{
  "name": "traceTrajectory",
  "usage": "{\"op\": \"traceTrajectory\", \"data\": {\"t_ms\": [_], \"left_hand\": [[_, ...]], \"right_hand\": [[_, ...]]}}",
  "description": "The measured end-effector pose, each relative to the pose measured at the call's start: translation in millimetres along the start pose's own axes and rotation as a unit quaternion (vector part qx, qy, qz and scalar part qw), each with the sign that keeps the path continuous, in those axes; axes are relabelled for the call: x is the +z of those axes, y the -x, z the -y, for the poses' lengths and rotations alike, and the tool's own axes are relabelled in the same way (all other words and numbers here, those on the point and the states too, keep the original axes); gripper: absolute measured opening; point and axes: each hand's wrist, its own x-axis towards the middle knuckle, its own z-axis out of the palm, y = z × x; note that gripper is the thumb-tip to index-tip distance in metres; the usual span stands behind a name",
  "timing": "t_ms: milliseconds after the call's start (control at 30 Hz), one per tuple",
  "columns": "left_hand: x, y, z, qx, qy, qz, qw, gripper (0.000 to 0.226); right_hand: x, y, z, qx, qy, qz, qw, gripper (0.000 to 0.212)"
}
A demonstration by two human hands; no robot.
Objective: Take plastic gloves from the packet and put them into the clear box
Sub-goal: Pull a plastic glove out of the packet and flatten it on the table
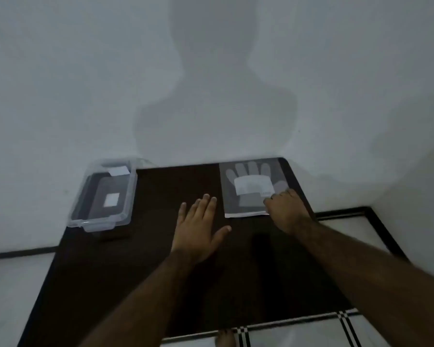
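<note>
A flat packet of plastic gloves (248, 181), with a hand outline printed on it and a white label, lies at the far right of the dark table (161, 271). My right hand (287, 211) rests on the packet's near right corner, fingers curled onto it. My left hand (198, 229) lies flat on the table just left of the packet, fingers spread, holding nothing. The clear box (105, 196) stands at the table's far left corner, lid off, with a white sticker on its bottom and another on its far wall.
A pale wall rises right behind the table and carries my shadow. White floor tiles with dark borders (348, 214) surround the table. My foot (224, 340) shows below the table's near edge.
</note>
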Motion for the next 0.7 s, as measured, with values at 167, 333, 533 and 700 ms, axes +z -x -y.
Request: {"op": "traceTrajectory", "data": {"t_ms": [167, 333, 533, 700], "left_hand": [[50, -25, -18, 0.012, 0.031, 0.096, 0.995, 0.088], [76, -54, -42, 0.022, 0.055, 0.117, 0.991, 0.075], [107, -85, -71, 0.018, 0.072, 0.121, 0.99, 0.059], [120, -106, -92, 0.013, 0.078, 0.13, 0.988, 0.053]], "right_hand": [[39, -27, -13, -0.003, -0.027, 0.058, 0.998, 0.016], [49, -56, -23, -0.016, -0.099, 0.087, 0.991, 0.029], [64, -83, -33, -0.066, -0.131, 0.116, 0.982, 0.027], [75, -98, -45, -0.121, -0.123, 0.106, 0.979, 0.025]]}}
